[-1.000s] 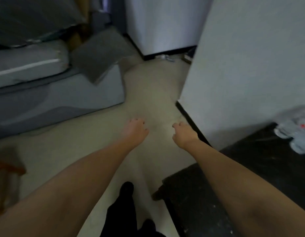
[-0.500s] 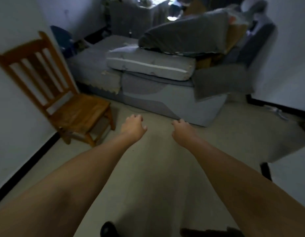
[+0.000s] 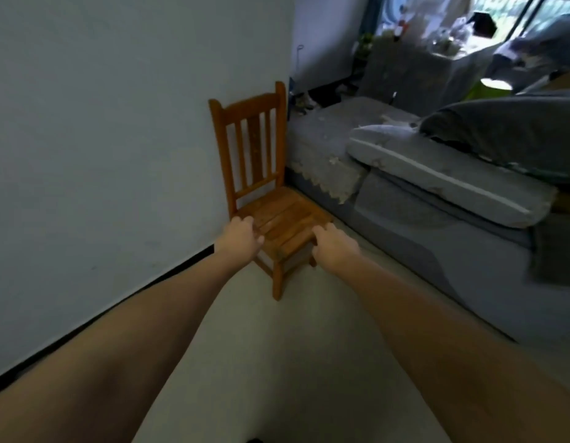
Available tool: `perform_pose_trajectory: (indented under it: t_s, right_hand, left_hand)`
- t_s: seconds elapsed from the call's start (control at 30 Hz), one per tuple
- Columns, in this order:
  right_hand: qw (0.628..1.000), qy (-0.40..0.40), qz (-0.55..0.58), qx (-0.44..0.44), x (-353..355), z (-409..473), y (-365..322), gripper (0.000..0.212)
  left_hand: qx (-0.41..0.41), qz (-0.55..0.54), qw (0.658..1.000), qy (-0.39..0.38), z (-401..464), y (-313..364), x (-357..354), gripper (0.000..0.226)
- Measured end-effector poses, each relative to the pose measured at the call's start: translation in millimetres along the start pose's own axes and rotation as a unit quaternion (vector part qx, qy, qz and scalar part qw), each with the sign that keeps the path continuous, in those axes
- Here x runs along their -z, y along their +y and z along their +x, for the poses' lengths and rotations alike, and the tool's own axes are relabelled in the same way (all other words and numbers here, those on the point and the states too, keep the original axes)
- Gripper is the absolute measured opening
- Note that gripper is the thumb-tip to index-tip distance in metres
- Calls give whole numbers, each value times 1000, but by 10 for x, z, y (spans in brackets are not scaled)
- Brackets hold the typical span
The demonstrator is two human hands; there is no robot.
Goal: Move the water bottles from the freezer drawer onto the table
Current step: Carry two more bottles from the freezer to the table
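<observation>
No water bottle, freezer drawer or table shows in the head view. My left hand [image 3: 240, 236] and my right hand [image 3: 333, 246] are stretched out in front of me, side by side, at about the same height. Both hold nothing, and their fingers hang loosely curled. They hover in the air in front of a small wooden chair [image 3: 271, 193], seen over its seat.
The wooden chair stands against a pale wall [image 3: 101, 139] with a black skirting. To the right runs a grey sofa [image 3: 421, 225] with cushions [image 3: 443, 174] piled on it. Pale floor [image 3: 303, 362] lies beneath my arms. Cluttered furniture stands by a window at the back right.
The view has swung left: the dark table with bottles and the white wall corner have left the frame, and the chair has moved to the centre. My hands keep the same pose.
</observation>
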State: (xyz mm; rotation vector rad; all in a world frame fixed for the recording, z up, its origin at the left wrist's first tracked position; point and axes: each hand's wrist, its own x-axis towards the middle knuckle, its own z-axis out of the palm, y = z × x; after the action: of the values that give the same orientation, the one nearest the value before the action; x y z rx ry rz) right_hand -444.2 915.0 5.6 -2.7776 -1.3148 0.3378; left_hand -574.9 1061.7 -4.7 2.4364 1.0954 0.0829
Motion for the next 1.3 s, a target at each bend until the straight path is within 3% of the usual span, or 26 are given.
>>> perform_pose_trajectory:
  t_s: [0.33,0.5,0.67,1.1,1.3]
  right_hand:
    - [981,-44,-38,185,-70,1125,-1299,37]
    - [943,-57,-58,322,-75,1755,-2070,40]
    - [903,-54,-91,416,-42,2096,-2671,41]
    - [723,-86,-107,677,-563,1144,-5053,39]
    - [685,-86,-109,715,-755,702,-5973,39]
  left_hand:
    - [177,-31,981,73,173,-1166,504,43]
    - [301,-47,943,136,295,-1657,788,43]
    - [370,-59,908,185,268,-1918,969,43]
    - [596,-82,742,294,-1285,-3202,1385,38]
    - [630,-83,707,310,-1823,-3825,1679,35]
